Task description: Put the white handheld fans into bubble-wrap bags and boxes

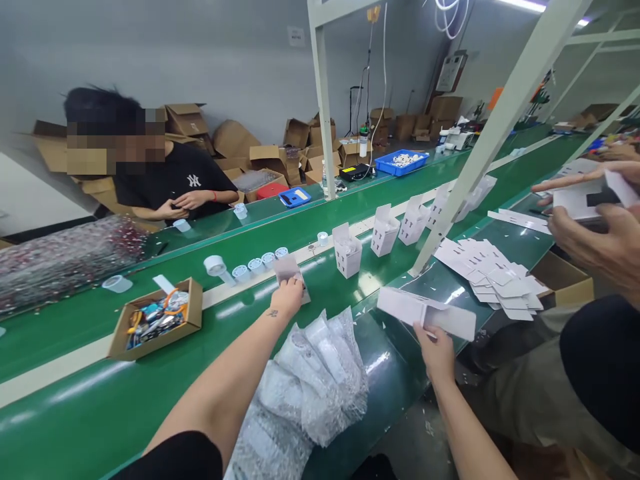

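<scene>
My left hand (289, 299) is stretched out over the green belt, its fingers closed on a small white box (287, 267) with a raised flap; the hand covers most of this box. In my right hand (436, 347), fingers pinch the lower edge of a partly unfolded white carton (400, 305), held above the near work surface. Bubble-wrapped bundles (320, 380) lie between my arms. Farther along the belt stand open white boxes (347, 250), several in a row. Round white-and-blue plastic cups (255, 266) sit in a line just beyond my left hand.
A cardboard tray of small parts (195, 313) sits left on the belt. Flat white cartons (493, 273) are piled at right beside a slanted frame post (460, 160). At far right a co-worker's hands (590, 247) hold a white box. Another person (175, 173) sits across the belt.
</scene>
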`<state>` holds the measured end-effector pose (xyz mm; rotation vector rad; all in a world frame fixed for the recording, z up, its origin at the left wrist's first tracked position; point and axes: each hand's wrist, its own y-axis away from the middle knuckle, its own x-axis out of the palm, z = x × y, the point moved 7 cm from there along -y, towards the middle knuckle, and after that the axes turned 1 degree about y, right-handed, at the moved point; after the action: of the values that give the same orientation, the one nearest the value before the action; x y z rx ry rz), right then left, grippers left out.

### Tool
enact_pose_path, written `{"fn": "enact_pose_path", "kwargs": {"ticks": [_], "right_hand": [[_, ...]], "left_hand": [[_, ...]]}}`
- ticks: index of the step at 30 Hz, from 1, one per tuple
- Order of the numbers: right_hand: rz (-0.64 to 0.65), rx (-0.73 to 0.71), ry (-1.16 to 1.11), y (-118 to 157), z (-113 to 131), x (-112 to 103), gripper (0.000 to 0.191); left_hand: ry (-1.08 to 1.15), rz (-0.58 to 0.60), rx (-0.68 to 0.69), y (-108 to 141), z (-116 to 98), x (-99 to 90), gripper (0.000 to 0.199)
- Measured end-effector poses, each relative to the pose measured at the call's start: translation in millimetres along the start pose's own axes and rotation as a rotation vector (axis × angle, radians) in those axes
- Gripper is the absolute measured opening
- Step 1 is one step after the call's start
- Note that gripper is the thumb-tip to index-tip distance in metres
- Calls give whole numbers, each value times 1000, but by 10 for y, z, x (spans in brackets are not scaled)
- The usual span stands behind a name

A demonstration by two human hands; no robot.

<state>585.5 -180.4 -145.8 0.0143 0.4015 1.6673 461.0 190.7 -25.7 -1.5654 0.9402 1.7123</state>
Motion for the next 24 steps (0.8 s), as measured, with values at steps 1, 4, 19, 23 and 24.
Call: {"fn": "enact_pose_path", "kwargs": {"ticks": [1,4,19,23,24], "right_hand": [[-20,-127,130,90,141,-50,39],[-19,-518,489,402,575,-60,25],[501,-673,583,768,868,502,51],[571,-674,549,809,773,588,61],[572,-679,528,799,750,600,60]], "left_hand": [[-5,-16,-11,66,-8,-1,32],[-70,-34,180,434,-376,48,36],[-3,177,951,1233,-1362,-83,47],[699,-280,551,1239,-993,-797,44],[820,-372,481,1259,-961,-815,39]]}}
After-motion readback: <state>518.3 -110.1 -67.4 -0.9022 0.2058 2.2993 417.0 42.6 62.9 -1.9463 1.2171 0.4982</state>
